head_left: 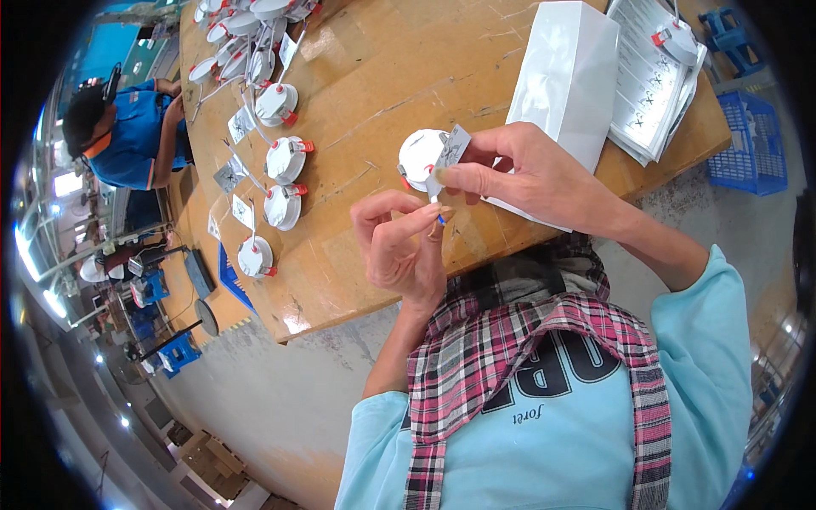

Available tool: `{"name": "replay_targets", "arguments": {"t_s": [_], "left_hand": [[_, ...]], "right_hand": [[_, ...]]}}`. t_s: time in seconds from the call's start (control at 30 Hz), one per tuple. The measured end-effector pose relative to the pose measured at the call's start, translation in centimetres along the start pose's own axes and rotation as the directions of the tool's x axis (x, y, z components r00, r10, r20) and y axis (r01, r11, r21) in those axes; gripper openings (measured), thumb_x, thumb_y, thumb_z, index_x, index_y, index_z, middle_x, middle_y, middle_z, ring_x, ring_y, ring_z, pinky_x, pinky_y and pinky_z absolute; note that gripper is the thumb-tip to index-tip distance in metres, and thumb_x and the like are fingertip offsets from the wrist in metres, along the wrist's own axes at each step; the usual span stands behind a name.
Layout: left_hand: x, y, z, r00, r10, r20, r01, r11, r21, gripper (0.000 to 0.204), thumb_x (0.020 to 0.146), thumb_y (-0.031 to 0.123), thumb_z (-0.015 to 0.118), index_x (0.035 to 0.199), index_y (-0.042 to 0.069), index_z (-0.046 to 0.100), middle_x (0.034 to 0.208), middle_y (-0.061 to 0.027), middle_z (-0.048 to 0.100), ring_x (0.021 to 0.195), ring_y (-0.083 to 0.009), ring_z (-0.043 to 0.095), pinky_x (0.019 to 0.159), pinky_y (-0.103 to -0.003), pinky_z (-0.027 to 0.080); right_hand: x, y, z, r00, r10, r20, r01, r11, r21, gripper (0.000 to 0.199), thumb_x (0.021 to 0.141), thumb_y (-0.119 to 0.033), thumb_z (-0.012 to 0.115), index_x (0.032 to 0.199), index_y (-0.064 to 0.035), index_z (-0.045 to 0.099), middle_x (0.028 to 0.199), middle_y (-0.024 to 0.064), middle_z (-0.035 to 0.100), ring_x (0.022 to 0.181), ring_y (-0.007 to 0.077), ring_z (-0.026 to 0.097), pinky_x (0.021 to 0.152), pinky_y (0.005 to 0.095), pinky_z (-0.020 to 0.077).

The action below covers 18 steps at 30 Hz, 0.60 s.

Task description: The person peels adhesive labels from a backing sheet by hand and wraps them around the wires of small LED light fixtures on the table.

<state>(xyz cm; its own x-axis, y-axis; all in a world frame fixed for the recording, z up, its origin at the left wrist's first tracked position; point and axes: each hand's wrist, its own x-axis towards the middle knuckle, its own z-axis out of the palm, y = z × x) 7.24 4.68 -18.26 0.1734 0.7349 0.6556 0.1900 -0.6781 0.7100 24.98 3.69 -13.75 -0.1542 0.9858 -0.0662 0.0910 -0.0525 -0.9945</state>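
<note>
In front of me on the table lies a round white downlight (418, 158) with red-tipped spring clips. A short white cable (433, 189) runs from it toward me, with a bit of blue at its end. My left hand (399, 242) is closed, thumb and fingertips pinching that cable end. My right hand (540, 177) is also closed, holding a small printed white tag (453, 147) on the cable between thumb and fingers. Its thumb lies over part of the cable, close beside the downlight.
More downlights (283, 160) with tags stand to the left, several piled at the far left. A white folded sheet (565, 76) and a paper stack (650, 102) with a downlight lie right. Beyond are a blue crate (748, 140) and a person in blue (127, 136).
</note>
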Motion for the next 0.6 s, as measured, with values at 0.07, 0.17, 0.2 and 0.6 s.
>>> {"name": "replay_targets", "arguments": {"t_s": [0.07,0.17,0.2,0.6], "left_hand": [[-0.5,-0.3,0.0,0.995,-0.089,-0.049,0.084,0.992,-0.091,0.015,0.078,0.002,0.071,0.085,0.007,0.058,0.088,-0.0072,0.054,0.080,-0.0141,0.053,0.071,-0.025,0.043],[0.0,0.2,0.0,0.970,-0.230,-0.074,0.206,0.948,-0.245,0.014,0.078,0.002,0.071,0.084,0.007,0.058,0.089,-0.0058,0.052,0.082,-0.0135,0.051,0.073,-0.026,0.042],[0.3,0.2,-0.1,0.970,-0.233,-0.073,0.210,0.948,-0.241,0.014,0.078,0.002,0.071,0.084,0.007,0.058,0.089,-0.0058,0.052,0.082,-0.0135,0.051,0.073,-0.026,0.042],[0.6,-1.2,-0.8,0.981,-0.189,-0.042,0.174,0.955,-0.240,0.016,0.077,0.002,0.072,0.083,0.007,0.058,0.095,-0.0057,0.049,0.089,-0.0148,0.049,0.080,-0.029,0.040]], "right_hand": [[0.3,0.4,0.0,0.999,0.032,-0.022,-0.033,0.998,-0.045,0.025,0.082,-0.022,0.067,0.093,0.0007,0.065,0.082,0.0082,0.063,0.072,0.0155,0.058,0.068,0.0277,0.0456],[0.7,1.3,0.0,0.903,-0.348,-0.254,0.269,0.916,-0.299,0.025,0.077,-0.023,0.073,0.092,-0.0051,0.064,0.105,0.0090,0.057,0.096,0.0213,0.053,0.083,0.0317,0.0436],[0.7,0.9,-0.4,0.854,-0.472,-0.219,0.344,0.828,-0.442,0.025,0.073,-0.022,0.075,0.091,-0.0074,0.064,0.110,0.0075,0.053,0.105,0.0234,0.047,0.090,0.0344,0.0399],[3.0,1.8,-0.5,0.751,-0.659,0.043,0.546,0.582,-0.602,0.012,0.068,-0.011,0.075,0.075,-0.0121,0.065,0.105,-0.0019,0.055,0.110,0.0241,0.042,0.095,0.0374,0.0364]]}}
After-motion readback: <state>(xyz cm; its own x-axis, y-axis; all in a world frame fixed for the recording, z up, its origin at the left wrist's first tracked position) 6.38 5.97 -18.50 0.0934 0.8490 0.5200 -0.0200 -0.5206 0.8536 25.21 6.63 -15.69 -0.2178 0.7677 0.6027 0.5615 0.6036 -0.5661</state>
